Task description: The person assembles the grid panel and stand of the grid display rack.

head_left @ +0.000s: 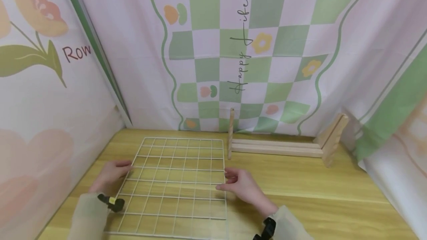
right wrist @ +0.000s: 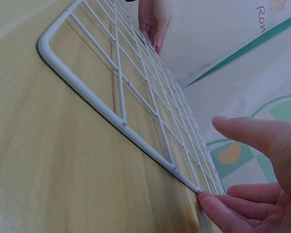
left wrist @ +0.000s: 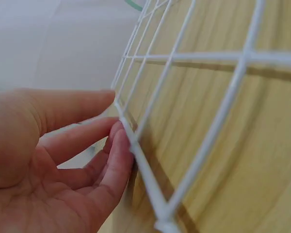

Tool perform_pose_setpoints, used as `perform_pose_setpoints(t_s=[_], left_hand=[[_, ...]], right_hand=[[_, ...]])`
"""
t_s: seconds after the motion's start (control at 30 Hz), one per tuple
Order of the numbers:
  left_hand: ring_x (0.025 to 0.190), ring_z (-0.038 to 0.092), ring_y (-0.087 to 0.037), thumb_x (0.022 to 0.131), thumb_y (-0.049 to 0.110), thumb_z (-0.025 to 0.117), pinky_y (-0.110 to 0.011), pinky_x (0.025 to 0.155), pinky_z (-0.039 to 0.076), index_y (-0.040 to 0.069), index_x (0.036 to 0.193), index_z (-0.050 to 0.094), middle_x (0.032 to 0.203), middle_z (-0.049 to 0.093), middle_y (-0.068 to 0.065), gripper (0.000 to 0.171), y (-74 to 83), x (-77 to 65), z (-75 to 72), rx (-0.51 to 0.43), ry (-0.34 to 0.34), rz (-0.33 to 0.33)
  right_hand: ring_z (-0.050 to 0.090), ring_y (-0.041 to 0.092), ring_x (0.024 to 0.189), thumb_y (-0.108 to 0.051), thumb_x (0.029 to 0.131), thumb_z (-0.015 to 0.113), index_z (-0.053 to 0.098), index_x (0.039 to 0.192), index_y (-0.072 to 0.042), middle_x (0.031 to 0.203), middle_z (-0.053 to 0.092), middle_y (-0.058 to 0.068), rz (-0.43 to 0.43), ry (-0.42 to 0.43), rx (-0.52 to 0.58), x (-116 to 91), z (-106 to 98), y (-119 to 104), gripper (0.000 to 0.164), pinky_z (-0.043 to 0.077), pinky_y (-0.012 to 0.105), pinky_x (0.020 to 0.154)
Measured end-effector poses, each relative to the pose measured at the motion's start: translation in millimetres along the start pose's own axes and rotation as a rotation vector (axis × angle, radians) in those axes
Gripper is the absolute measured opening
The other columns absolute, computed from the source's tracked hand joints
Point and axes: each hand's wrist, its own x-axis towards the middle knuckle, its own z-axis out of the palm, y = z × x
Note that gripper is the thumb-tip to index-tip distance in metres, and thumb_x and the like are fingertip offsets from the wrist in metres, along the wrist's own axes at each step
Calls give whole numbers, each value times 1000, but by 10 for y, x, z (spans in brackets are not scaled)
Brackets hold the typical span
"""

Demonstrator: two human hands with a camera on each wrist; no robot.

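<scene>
Touching opposite edges of the white wire grid panel (head_left: 181, 182), which lay on the wood-grain tabletop (head_left: 300, 190), the left hand (head_left: 111, 175) and right hand (head_left: 245, 186) had their thumbs apart from their fingers.

2 hands (head_left: 113, 173) (head_left: 245, 186), 2 wrist cams (head_left: 116, 205) (head_left: 267, 228), 1 wire grid (head_left: 181, 182), 1 wdn. stand (head_left: 277, 148), 1 tbl. (head_left: 317, 188)
</scene>
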Motion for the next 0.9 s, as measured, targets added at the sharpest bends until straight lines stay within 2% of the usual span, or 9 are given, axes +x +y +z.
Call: perform_pose_setpoints(t_s=[0.13, 0.2, 0.43, 0.57, 0.63, 0.73, 0.9], left_hand=[[119, 57, -46, 100, 14, 65, -50, 98, 52, -13, 131, 57, 132, 58, -33, 42, -36, 17, -8, -19, 21, 19], [114, 61, -43, 99, 12, 66, -42, 92, 55, -13, 131, 58, 130, 59, -32, 41, -46, 13, -14, -42, 27, 18], [122, 56, -43, 98, 12, 68, -44, 101, 49, -10, 133, 59, 134, 59, -28, 42, -63, -4, -47, -69, 42, 23], [113, 63, -32, 98, 10, 69, -21, 86, 52, -12, 132, 58, 131, 61, -28, 43, -65, -4, -57, -106, 50, 23], [108, 65, -26, 98, 8, 69, -15, 80, 51, -13, 132, 57, 130, 61, -29, 42, -69, -5, -58, -125, 52, 30], [105, 65, -20, 98, 7, 67, -14, 79, 51, -15, 132, 56, 131, 60, -30, 42, -70, -11, -57, -140, 55, 38], [107, 66, -23, 99, 6, 66, -15, 81, 53, -16, 134, 53, 133, 57, -32, 44, -66, -15, -56, -168, 51, 36]], right_hand=[[68, 30, 99, -25, 78, 90, 56, 135, 12, 125, 66, 24, -3, 5, -1, -8, -9, -5, 76, 60, 42, 85], [69, 28, 97, -24, 79, 90, 56, 135, 12, 124, 66, 24, -5, 11, -4, -10, -18, -5, 74, 60, 40, 82], [71, 24, 89, -13, 82, 86, 53, 136, 14, 122, 66, 26, -39, 19, 32, 6, -36, 79, 69, 60, 30, 74], [72, 25, 89, -7, 84, 83, 55, 134, 14, 118, 69, 24, -51, 42, 35, 17, -44, 117, 61, 61, 29, 74], [72, 25, 89, -6, 85, 82, 58, 132, 13, 113, 71, 22, -54, 57, 26, 21, -46, 129, 57, 60, 28, 74], [71, 24, 88, -4, 86, 81, 61, 129, 12, 107, 73, 17, -48, 64, 29, 27, -50, 140, 51, 60, 27, 73], [70, 22, 88, -4, 86, 81, 66, 124, 9, 100, 74, 13, -33, 68, 47, 41, -48, 168, 43, 59, 27, 74]])
